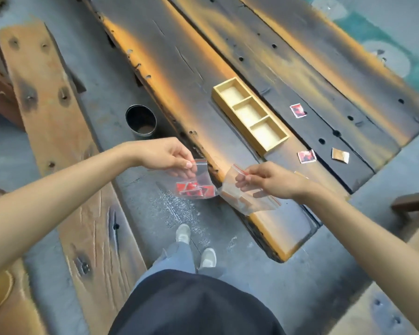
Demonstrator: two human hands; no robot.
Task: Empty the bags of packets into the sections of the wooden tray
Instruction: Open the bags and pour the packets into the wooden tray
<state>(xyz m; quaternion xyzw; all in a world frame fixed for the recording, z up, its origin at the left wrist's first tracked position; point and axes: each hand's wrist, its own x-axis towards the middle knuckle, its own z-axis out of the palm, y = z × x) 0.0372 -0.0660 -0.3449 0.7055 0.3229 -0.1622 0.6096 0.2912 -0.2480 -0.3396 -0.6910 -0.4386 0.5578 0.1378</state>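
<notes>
1. The wooden tray (250, 115) lies on the table (169, 68), its three sections in a row running away from the person.
2. Right of the tray, three loose packets lie on the table: one (298, 110) beside the middle section, two (306, 156) (340, 155) near the nearest end.
3. Before the tray, the left hand (166, 154) and right hand (267, 178) each hold a bag, left bag (198, 183) touching right bag (246, 195) over the table's near edge.
4. A cup (141, 120) stands on the floor left of the table.
</notes>
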